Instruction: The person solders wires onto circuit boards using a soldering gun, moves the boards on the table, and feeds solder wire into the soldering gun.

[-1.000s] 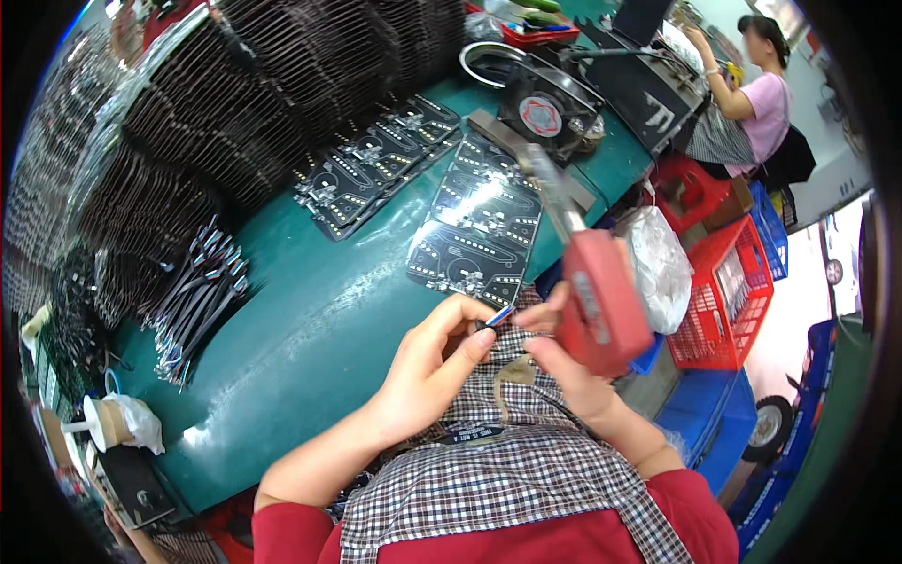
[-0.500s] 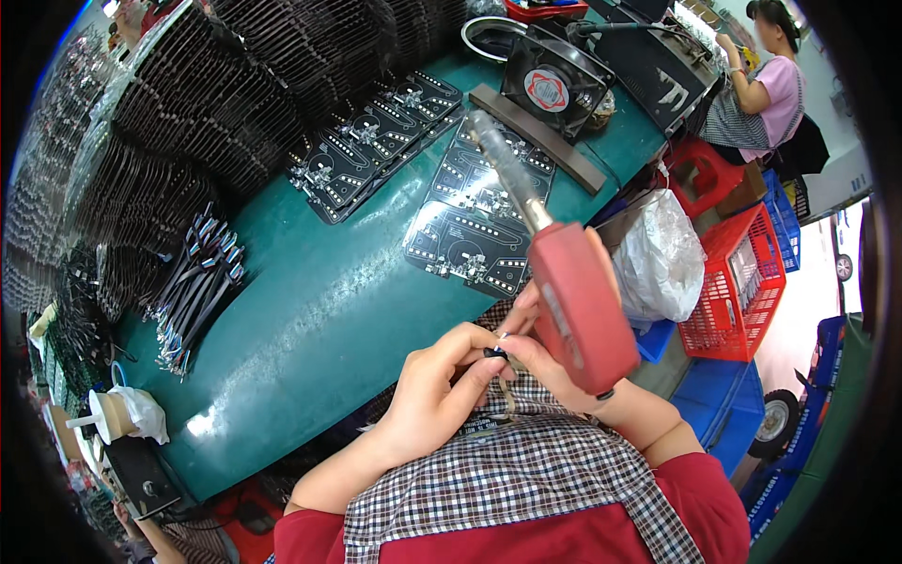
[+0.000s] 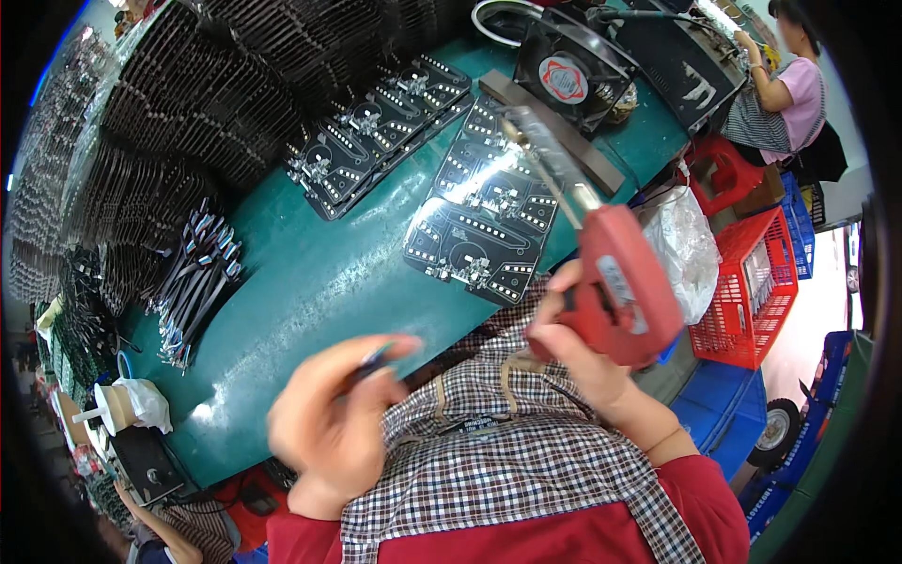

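Note:
My right hand point(image 3: 587, 352) is wrapped round the handle of a red soldering gun point(image 3: 625, 287). Its metal tip points up and away, above the black circuit boards point(image 3: 479, 235) at the near edge of the bench. Off to the left, my left hand point(image 3: 334, 409) is smeared by motion, its fingers curled in a pinch. A small dark piece point(image 3: 371, 362) shows between those fingertips, too blurred to name. Farther left on the bench lies a bundle of short black cables point(image 3: 202, 277) with pale ends.
Tall stacks of dark boards point(image 3: 188, 103) line the far left, with more boards point(image 3: 366, 132) lying before them. A fan point(image 3: 564, 80) stands behind a dark bar point(image 3: 554, 132). A wire spool point(image 3: 113, 414) sits at left. Right of the green bench point(image 3: 291, 310) are crates point(image 3: 747, 301) and a seated co-worker point(image 3: 794, 94).
My hands were together around a small dark piece with a whitish end. Now they are apart: the left has swung left, and the right has turned upright with the soldering gun, shifting right.

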